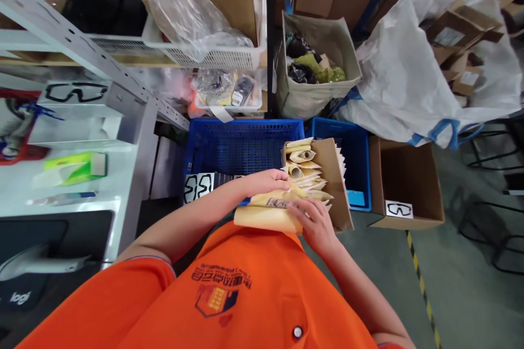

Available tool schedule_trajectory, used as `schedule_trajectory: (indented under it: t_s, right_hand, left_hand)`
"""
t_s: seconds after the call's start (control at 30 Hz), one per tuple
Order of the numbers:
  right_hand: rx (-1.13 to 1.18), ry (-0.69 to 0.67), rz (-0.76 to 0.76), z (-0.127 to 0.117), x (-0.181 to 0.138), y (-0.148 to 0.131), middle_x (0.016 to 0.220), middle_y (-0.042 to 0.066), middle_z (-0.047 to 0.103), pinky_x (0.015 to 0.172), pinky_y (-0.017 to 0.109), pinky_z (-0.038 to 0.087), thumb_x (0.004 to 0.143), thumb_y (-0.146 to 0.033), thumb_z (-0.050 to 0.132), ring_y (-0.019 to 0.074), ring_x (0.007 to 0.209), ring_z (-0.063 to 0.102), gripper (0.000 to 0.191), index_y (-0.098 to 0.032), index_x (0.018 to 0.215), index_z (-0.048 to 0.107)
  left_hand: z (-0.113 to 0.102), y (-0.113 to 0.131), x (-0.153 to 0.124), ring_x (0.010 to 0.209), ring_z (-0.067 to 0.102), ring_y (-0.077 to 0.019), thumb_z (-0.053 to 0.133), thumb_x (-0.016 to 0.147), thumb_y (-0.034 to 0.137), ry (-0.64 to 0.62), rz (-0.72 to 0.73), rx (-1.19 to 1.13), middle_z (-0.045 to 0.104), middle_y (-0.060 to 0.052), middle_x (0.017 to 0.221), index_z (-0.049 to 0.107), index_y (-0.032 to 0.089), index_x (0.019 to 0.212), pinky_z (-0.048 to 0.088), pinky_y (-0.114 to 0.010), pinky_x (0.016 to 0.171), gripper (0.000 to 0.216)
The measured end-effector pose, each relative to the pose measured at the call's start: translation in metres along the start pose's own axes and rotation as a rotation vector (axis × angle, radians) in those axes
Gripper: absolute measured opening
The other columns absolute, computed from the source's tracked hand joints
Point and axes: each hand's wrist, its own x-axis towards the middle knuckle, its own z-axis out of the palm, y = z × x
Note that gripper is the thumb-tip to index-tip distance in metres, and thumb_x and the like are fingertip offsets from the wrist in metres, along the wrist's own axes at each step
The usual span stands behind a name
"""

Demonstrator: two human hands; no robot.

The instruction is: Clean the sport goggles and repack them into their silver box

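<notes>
A small cardboard box full of several yellowish paper envelopes sits against my stomach, over a blue crate. My left hand curls over the top of a folded yellow envelope with a barcode label. My right hand grips the same envelope from the right side, fingers bent around it. Both hands sit just in front of my orange shirt.
A second blue crate and an open brown box with a goggles label stand on the right. A white bulk bag with cartons lies behind. A white desk and shelf rack stand on the left.
</notes>
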Motion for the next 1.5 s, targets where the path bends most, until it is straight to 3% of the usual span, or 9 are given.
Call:
schedule_trajectory:
  t_s: [0.13,0.47,0.7,0.83,1.03,1.2,1.37,1.5]
  right_hand:
    - [0.007,0.002,0.147,0.014,-0.003,-0.006,0.125,0.01,0.07,0.095,0.039,0.048,0.094,-0.005,0.049,0.0253,0.114,0.058,0.043,-0.017,0.133,0.063]
    - [0.143,0.155,0.114,0.026,-0.019,-0.024,0.105,0.005,0.077,0.086,0.036,0.047,0.094,-0.008,0.053,0.0213,0.097,0.064,0.028,-0.02,0.112,0.071]
    - [0.221,0.017,0.292,0.013,-0.02,-0.038,0.107,0.006,0.075,0.093,0.039,0.042,0.095,-0.013,0.053,0.0235,0.104,0.061,0.023,-0.019,0.109,0.07]
    - [0.211,-0.004,0.303,0.007,-0.022,-0.04,0.105,0.006,0.074,0.092,0.038,0.041,0.089,-0.011,0.056,0.0238,0.102,0.061,0.023,-0.019,0.106,0.069]
    - [0.207,-0.051,0.312,0.001,-0.024,-0.041,0.099,0.003,0.076,0.086,0.036,0.04,0.088,-0.007,0.057,0.0211,0.095,0.063,0.022,-0.021,0.099,0.07]
    - [0.149,0.031,0.278,-0.003,-0.025,-0.043,0.097,0.003,0.077,0.083,0.034,0.04,0.092,-0.008,0.052,0.0187,0.087,0.066,0.024,-0.021,0.101,0.071]
    - [0.017,0.116,0.225,-0.007,-0.022,-0.049,0.087,0.004,0.077,0.078,0.033,0.04,0.096,-0.007,0.043,0.0171,0.077,0.064,0.032,-0.016,0.117,0.065]
    - [0.002,0.125,0.162,-0.006,-0.017,-0.052,0.088,0.004,0.077,0.075,0.033,0.039,0.1,-0.01,0.042,0.0165,0.076,0.064,0.026,-0.016,0.113,0.063]
  left_hand:
    - [0.008,-0.011,-0.002,0.066,0.043,-0.0115,0.072,0.075,0.047,0.015,-0.015,0.016,0.052,0.005,0.07,0.058,0.018,0.075,0.034,-0.024,0.062,0.032]
    - [0.014,-0.035,-0.012,0.062,0.046,-0.0114,0.068,0.073,0.06,-0.076,-0.11,-0.038,0.053,0.003,0.071,0.054,0.018,0.079,0.038,-0.024,0.06,0.045]
    - [0.017,-0.032,-0.009,0.062,0.039,-0.0106,0.065,0.074,0.048,-0.061,-0.087,0.125,0.048,0.004,0.068,0.055,0.017,0.074,0.031,-0.023,0.057,0.032]
    - [0.019,-0.029,-0.007,0.062,0.039,-0.0113,0.059,0.076,0.046,-0.064,-0.048,0.236,0.048,0.004,0.067,0.056,0.017,0.073,0.031,-0.024,0.057,0.029]
    - [0.015,-0.018,-0.006,0.068,0.049,-0.0138,0.059,0.079,0.038,-0.103,0.024,0.436,0.059,0.002,0.071,0.061,0.017,0.074,0.036,-0.025,0.064,0.022]
    - [0.011,-0.008,-0.011,0.068,0.053,-0.0144,0.059,0.084,0.037,-0.086,0.055,0.578,0.064,0.001,0.073,0.065,0.018,0.078,0.035,-0.025,0.062,0.021]
    - [0.013,0.002,-0.015,0.067,0.055,-0.0141,0.057,0.088,0.04,-0.02,0.09,0.723,0.065,0.002,0.071,0.064,0.018,0.077,0.033,-0.026,0.061,0.025]
    - [0.012,0.003,-0.015,0.067,0.056,-0.0143,0.057,0.089,0.042,0.036,0.06,0.822,0.067,0.002,0.072,0.065,0.02,0.078,0.031,-0.026,0.059,0.026]
